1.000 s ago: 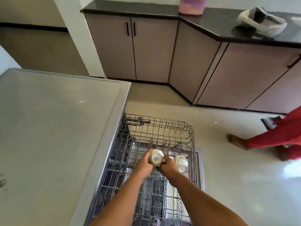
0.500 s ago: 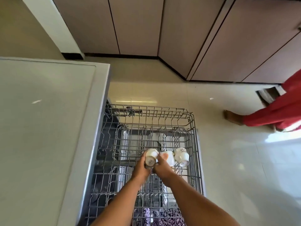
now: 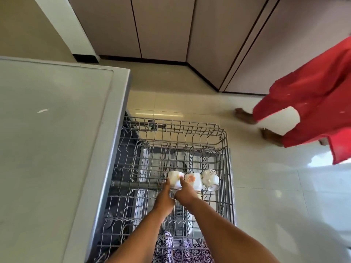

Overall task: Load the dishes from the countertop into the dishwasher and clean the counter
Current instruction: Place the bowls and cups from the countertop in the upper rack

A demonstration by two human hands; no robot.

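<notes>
A grey wire dishwasher rack (image 3: 226, 149) is pulled out over the floor. Three white cups sit in a row on it. The left cup (image 3: 175, 179) lies tilted, and both my hands hold it: my left hand (image 3: 164, 198) grips its left side, my right hand (image 3: 185, 193) grips its right side. The middle cup (image 3: 193, 180) has an orange flower print and touches my right hand's fingers. The right cup (image 3: 210, 179) lies tilted with its mouth facing down-right, apart from my hands.
The grey dishwasher top (image 3: 53, 149) fills the left. A person in red clothing (image 3: 311, 103) stands barefoot on the tiled floor at right. Beige cabinets (image 3: 161, 27) line the back. Patterned fabric (image 3: 180, 249) shows beneath the rack near me.
The view tilted down and the rack moved closer. My hands lowered the left cup beside the middle cup. The person in red stepped further into view.
</notes>
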